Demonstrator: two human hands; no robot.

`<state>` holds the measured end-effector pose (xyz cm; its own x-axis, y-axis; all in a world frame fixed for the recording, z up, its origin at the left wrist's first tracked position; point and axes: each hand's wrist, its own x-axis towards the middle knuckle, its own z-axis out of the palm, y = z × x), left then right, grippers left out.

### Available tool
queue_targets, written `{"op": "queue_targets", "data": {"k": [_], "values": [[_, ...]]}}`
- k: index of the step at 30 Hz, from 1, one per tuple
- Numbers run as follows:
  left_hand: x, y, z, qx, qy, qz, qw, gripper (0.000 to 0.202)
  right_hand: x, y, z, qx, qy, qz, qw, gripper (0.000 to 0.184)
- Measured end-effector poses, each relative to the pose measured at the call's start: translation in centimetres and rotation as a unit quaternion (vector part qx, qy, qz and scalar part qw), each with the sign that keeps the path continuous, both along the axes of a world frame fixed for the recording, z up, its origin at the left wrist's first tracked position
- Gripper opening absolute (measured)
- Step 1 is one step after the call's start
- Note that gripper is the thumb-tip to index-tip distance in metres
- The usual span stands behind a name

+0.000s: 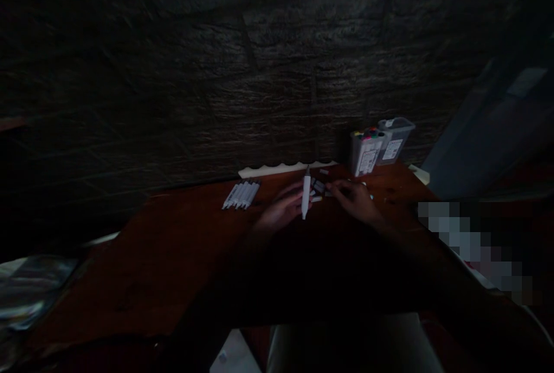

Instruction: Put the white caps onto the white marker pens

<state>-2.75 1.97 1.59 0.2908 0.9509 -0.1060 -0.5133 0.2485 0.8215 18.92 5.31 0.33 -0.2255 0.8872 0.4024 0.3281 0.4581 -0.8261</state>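
On the table [173, 257] our left hand [281, 211] grips a white marker [306, 195] upright; our right hand [355, 198] rests with curled fingers among loose caps [319, 186], near a row of markers [241, 194].

v. dim, blurry, dark edges

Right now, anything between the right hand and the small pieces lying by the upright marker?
Nothing visible. The right hand already rests beside the small pieces on the table; the marker stands upright in the left hand, just to their left.
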Motion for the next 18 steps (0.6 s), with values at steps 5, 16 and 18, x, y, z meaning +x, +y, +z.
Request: {"op": "queue_targets", "data": {"k": [5,16,18], "values": [[0.7,-0.1,-0.6,-0.001,0.027,-0.028,0.999,0.027,0.1,0.1,0.5,-0.119,0.114,0.024,0.986,0.044],[1.3,-0.1,-1.4,-0.005,0.090,-0.028,0.996,0.032,0.2,-0.2,0.7,-0.192,0.147,0.122,0.963,0.037],[1.4,-0.2,-1.4,0.003,0.093,-0.028,0.995,0.033,0.3,-0.1,0.7,-0.218,0.170,0.118,0.954,0.037]]}}
